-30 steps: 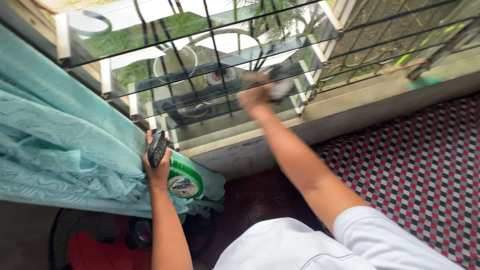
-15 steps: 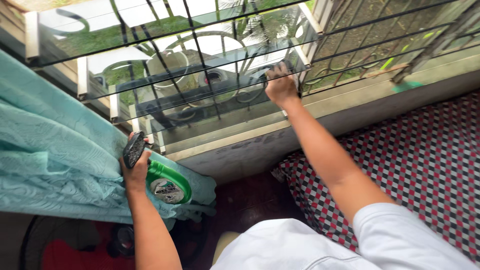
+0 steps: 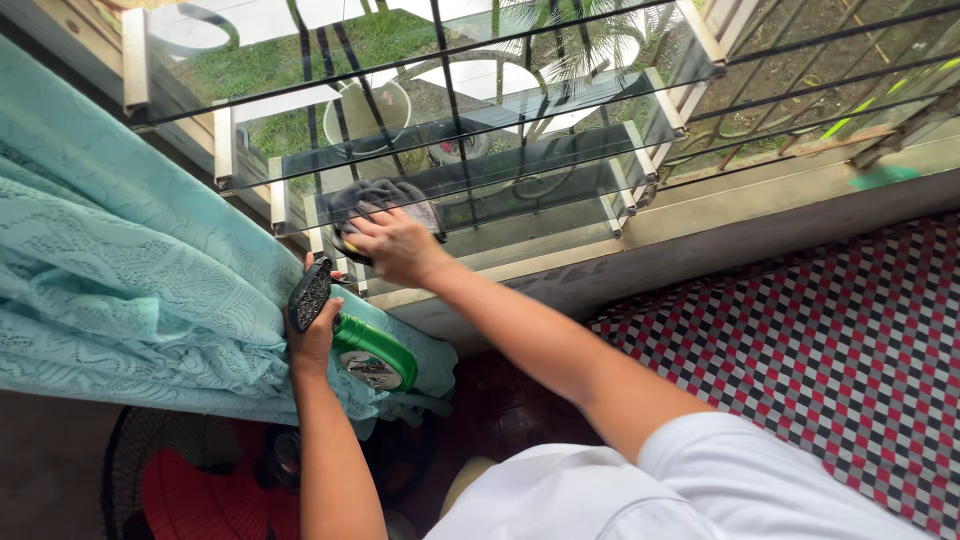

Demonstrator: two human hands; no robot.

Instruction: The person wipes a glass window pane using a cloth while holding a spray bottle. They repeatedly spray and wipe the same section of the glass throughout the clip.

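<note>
My right hand [image 3: 395,243] presses a dark grey cleaning cloth [image 3: 375,200] flat against the near end of a lower glass louvre slat [image 3: 520,165], fingers spread over the cloth and curled just enough to keep it bunched beneath the palm. The cloth sits directly under and beyond that hand, touching the glass beside the white slat bracket [image 3: 280,195] at the window's left side. My left hand [image 3: 312,335] is closed around a green spray bottle [image 3: 372,350] with a dark trigger head [image 3: 310,293], held low and just below the right hand, against the teal lace curtain [image 3: 130,290] that hangs to its left. Beyond both hands run black window bars [image 3: 450,90], with a garden and a white pot [image 3: 370,110] outside. To the right of my forearm lies a red, black and white chequered mat [image 3: 830,340]; below the left arm a red fan [image 3: 200,495] shows behind the curtain.

To wipe this slat well, I judge the palm should stay flat and the pressure even, sliding along the slat's length rather than across it, so the tilted glass is not levered in its brackets. The cloth should cover the slat edge, keeping fingers off it, and the bottle is best kept clear of the curtain.
</note>
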